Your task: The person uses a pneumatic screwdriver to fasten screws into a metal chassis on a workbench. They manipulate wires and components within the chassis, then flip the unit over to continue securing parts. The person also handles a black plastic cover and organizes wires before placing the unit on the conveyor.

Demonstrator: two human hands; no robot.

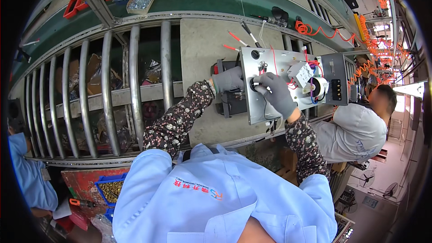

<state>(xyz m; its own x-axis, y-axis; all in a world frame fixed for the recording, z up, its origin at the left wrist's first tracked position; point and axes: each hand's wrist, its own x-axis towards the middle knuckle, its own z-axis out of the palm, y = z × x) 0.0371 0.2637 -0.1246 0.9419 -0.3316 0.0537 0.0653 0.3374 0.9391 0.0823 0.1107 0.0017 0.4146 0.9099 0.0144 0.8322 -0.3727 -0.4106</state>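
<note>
A silver metal panel [260, 108] stands tilted up on the conveyor, with wires and parts fixed on its face. My right hand [278, 95], in a grey glove, pinches a black round fitting [253, 84] near the panel's left edge. My left hand [228, 79], also gloved, is closed at that edge, its fingertips hidden behind the panel. A white box-shaped part [300, 74] and a white round part [320, 87] sit farther right on the panel, among red wires. A dark housing [336, 81] adjoins its right side. Behind my left hand lies a black frame-like part [231, 103].
Metal rollers [108, 94] run left of a grey board [193, 40]. Red-and-white and black leads stick up behind the panel. Beyond lie a power tool [278, 17], an orange coiled hose [306, 28] and a bin of small metal parts [141, 2]. A co-worker [353, 130] is at right, another [29, 171] at left.
</note>
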